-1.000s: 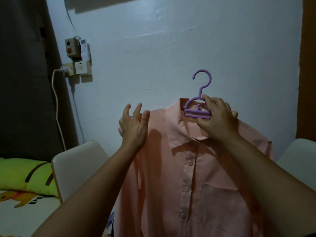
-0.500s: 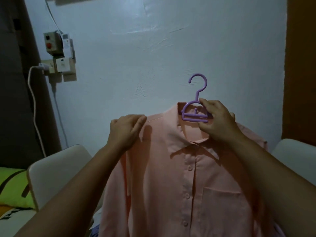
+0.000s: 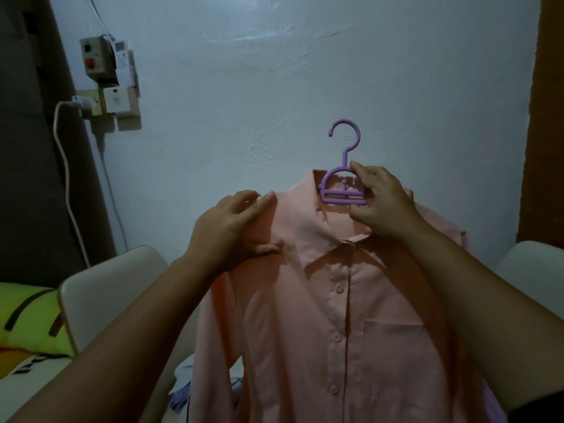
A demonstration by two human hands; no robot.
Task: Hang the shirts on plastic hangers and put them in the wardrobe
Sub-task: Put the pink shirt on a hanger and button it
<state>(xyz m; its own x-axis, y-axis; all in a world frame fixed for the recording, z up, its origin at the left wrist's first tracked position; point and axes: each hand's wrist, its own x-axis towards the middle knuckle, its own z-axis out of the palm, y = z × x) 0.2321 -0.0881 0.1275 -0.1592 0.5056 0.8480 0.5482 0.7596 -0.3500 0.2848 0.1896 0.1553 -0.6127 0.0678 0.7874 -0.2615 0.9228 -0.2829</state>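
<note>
Between both hands: pink shirt (image 3: 335, 300) (buttoned). Right hand (image 3: 384, 206) pinches purple hanger (image 3: 343, 190); left hand (image 3: 232, 230) grips shoulder fabric.

The shirt (image 3: 335, 300) is held up in front of the wall (image 3: 274, 87), on the hanger (image 3: 341, 190) whose hook rises above the collar. A chair (image 3: 103, 294) is placed to its left, another chair (image 3: 531, 264) to its right. Switch boxes (image 3: 106, 77) are mounted on the wall at upper left. A pillow (image 3: 27, 322), seemingly on a bed, lies at far left.
</note>
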